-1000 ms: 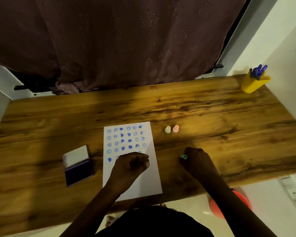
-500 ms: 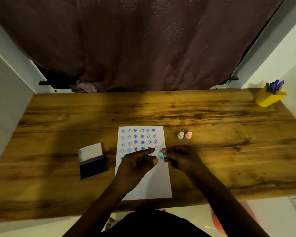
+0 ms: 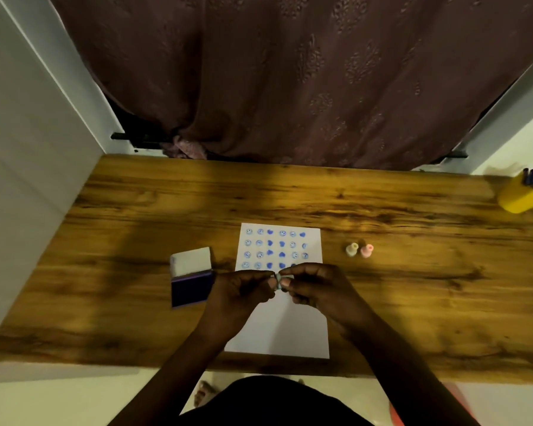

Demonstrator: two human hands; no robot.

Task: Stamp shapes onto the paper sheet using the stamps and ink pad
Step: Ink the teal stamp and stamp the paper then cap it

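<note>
left side: my left hand (image 3: 240, 290) is just beside the open ink pad (image 3: 191, 276), bare counter (image 3: 120, 241) beyond it
centre: both hands meet over the paper sheet (image 3: 282, 327), lower half unstamped, open
right side: my right hand (image 3: 316, 285) has bare wood next to it; two stamps (image 3: 359, 250) stand near the sheet's right edge
far right: yellow pen holder (image 3: 522, 199) at the corner
back: curtain (image 3: 290, 81) hangs along the far edge

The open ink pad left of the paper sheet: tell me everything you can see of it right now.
The open ink pad is a small rectangular case lying flat on the wooden desk, just left of the white paper sheet without overlapping it. Its pale whitish lid is flipped back on the far side, and the dark blue-purple inking surface faces up on the near side. Nothing touches it; the left hand is close beside its right edge but apart.
</note>
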